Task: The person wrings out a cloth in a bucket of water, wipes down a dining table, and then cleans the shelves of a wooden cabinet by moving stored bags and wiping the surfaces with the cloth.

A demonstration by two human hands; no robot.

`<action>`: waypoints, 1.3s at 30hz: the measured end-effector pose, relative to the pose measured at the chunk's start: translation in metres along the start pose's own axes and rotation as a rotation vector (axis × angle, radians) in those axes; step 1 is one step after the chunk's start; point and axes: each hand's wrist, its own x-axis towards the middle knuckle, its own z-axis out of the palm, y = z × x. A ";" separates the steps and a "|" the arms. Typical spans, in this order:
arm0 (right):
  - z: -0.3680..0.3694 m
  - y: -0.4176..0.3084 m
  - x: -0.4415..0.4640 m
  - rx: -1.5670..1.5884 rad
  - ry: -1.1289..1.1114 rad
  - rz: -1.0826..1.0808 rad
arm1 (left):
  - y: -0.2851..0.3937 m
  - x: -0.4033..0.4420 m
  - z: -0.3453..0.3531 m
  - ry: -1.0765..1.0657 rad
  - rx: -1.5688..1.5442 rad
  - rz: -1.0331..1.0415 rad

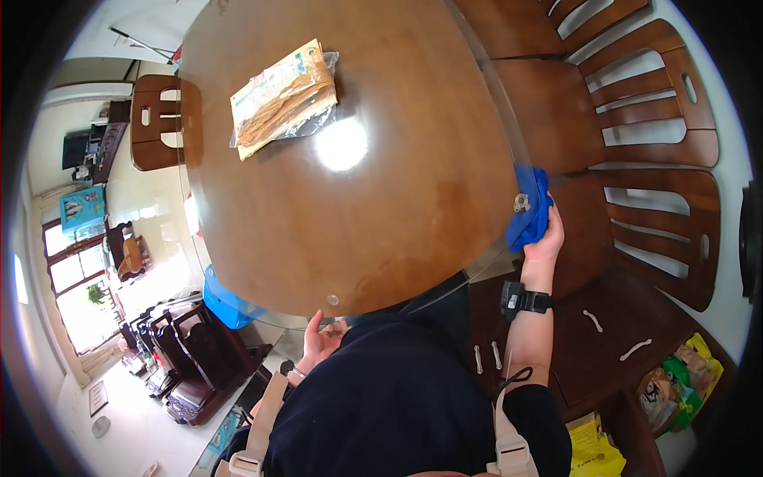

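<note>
My right hand (545, 238) grips a blue cloth (528, 226) against the right edge of the glass-topped wooden table (373, 215). Part of the cloth shows through the clear glass rim, next to a small round metal fitting (520, 203). At the near edge of the table is my left hand (322, 340), thumb raised and fingers apart, with nothing seen in it. Toward the far left of the tabletop lies a clear plastic bag of brown, stick-like dried food (290, 99) with printed paper on it.
Wooden chairs (652, 87) line the right side, and another chair (155, 119) stands at the left. A dark bench (588, 358) at lower right carries several small pale strips. Colourful bags (679, 385) and a yellow bag (594, 449) sit nearby. A blue container (226, 300) is below the left edge.
</note>
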 end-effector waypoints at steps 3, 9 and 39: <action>0.002 0.009 -0.014 0.081 0.093 0.153 | 0.002 0.004 -0.007 -0.037 0.015 0.005; 0.004 0.061 -0.081 0.414 -0.032 0.515 | 0.001 0.007 -0.008 -0.033 0.068 0.074; 0.038 0.093 -0.086 0.666 -0.238 0.683 | -0.011 -0.006 -0.001 -0.079 0.063 0.176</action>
